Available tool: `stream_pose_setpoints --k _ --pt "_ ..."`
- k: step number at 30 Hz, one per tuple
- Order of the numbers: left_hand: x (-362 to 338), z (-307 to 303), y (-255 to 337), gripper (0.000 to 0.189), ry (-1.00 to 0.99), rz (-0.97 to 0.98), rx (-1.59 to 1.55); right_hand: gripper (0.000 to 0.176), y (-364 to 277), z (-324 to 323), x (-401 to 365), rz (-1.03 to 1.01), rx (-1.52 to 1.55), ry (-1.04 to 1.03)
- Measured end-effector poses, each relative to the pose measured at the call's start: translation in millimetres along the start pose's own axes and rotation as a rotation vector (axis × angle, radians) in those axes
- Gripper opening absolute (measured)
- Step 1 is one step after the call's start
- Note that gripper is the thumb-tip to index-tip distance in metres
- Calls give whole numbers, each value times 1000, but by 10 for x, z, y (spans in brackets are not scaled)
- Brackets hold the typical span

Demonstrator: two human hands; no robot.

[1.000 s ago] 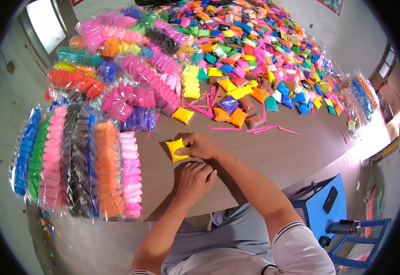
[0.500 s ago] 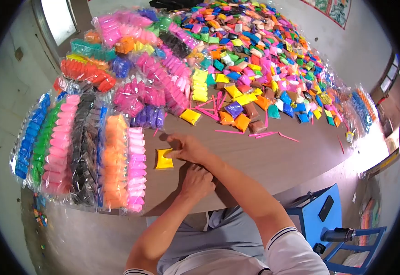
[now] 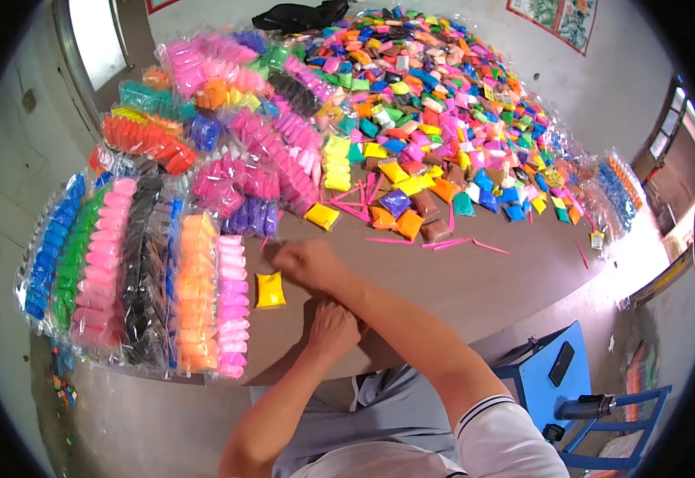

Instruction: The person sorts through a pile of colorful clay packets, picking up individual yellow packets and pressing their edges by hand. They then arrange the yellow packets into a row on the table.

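Observation:
A yellow packet (image 3: 269, 290) lies flat on the brown table (image 3: 411, 279), just right of the bagged rows. Above and to the right of it, my right hand (image 3: 309, 263) hovers, blurred, with its fingers bent; whether they hold anything cannot be made out. My left hand (image 3: 334, 325) rests near the table's front edge, under my right forearm, its fingers curled and partly hidden. Another yellow packet (image 3: 322, 217) lies farther back, beside pink sticks (image 3: 353, 209).
Clear bags of orange (image 3: 197, 291), pink (image 3: 233, 307) and black packets (image 3: 142, 271) line the left side. A large pile of colourful packets (image 3: 443, 103) covers the back. A blue stool (image 3: 550, 374) with a phone (image 3: 561, 363) stands at the lower right.
My right hand has come off the near yellow packet, which stays on the table. The whole view has shifted slightly.

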State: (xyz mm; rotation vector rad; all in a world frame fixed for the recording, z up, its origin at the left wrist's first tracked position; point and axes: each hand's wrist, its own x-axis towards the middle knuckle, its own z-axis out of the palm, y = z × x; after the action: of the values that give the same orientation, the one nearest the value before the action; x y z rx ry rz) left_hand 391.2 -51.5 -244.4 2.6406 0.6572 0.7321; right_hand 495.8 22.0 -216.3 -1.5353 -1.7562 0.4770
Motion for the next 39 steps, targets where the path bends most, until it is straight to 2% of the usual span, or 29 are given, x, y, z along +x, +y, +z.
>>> stream_pose_setpoints --k 1,2,4,8,9,11,15,17,18,19,20,22,26,28,30,34,36,38,39 --pt "-6 12 -20 22 -11 33 29 43 70 -27 -10 91 -28 288" --pt "-11 22 -31 19 -24 67 57 43 168 -97 15 92 -26 289" --pt "41 -48 48 17 7 74 38 43 364 -267 63 99 -218 617" --pt "92 -43 71 15 92 84 8 31 518 -302 10 -55 -404 602" --pt "100 -46 69 15 92 87 10 31 584 -288 36 -55 -404 606" --pt "102 -70 71 15 80 49 -25 30 676 -259 72 6 -432 470" --pt "123 -152 86 18 111 -55 -125 25 690 -322 -98 4 -288 567" --pt "81 -156 28 29 149 -272 -284 21 574 -503 -388 369 593 296" --pt "64 -141 -15 29 137 -270 -299 24 573 -533 -557 374 947 186" --pt "61 -132 -72 31 171 -366 -475 24 552 -561 -715 386 941 199" --pt "64 -120 -96 35 203 -466 -647 24 488 -584 -860 430 1077 167" --pt "86 -146 -60 36 202 -463 -696 24 372 -622 -1080 469 1251 129" --pt "108 -171 -64 40 181 -420 -691 24 281 -635 -1301 398 1284 142" --pt "105 -151 -55 41 167 -406 -658 26 227 -647 -1300 345 1138 43" --pt "120 -174 5 45 184 -325 -570 26 236 -620 -1289 359 1135 45" --pt "86 -139 -22 48 186 -337 -618 28 182 -640 -1289 364 1083 7" --pt "67 -166 -69 50 94 -400 -668 29 198 -612 -1287 377 1015 17" --pt "49 -153 -110 49 94 -402 -670 29 201 -544 -1263 388 943 28" --pt "47 -148 -115 49 98 -404 -670 29 192 -481 -1243 282 832 137"
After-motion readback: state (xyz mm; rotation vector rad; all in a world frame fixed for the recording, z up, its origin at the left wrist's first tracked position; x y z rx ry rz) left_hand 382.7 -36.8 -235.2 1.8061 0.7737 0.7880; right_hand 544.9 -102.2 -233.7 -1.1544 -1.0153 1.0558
